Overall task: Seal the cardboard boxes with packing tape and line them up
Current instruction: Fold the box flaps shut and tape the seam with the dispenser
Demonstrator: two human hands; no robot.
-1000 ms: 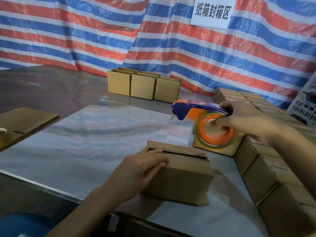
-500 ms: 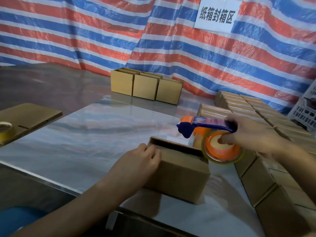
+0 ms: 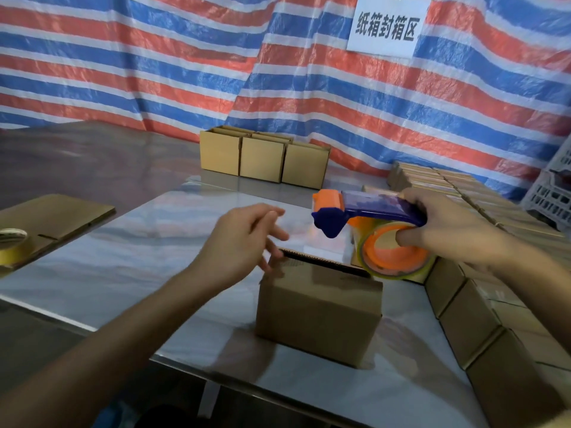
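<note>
A small brown cardboard box stands on the shiny table in front of me, with a dark gap showing along its top far edge. My left hand hovers just above the box's left top corner, fingers spread and relaxed, holding nothing. My right hand grips the blue handle of an orange and blue tape dispenser, thumb on the tape roll, just above the box's far right corner.
Three boxes stand in a row at the table's far side. A long line of boxes runs down the right. Flat cardboard and a tape roll lie at left. A white crate sits far right.
My left hand has lifted off the box's left top edge and opened. The dispenser has stayed close over the box's far right corner. The view has drawn nearer.
</note>
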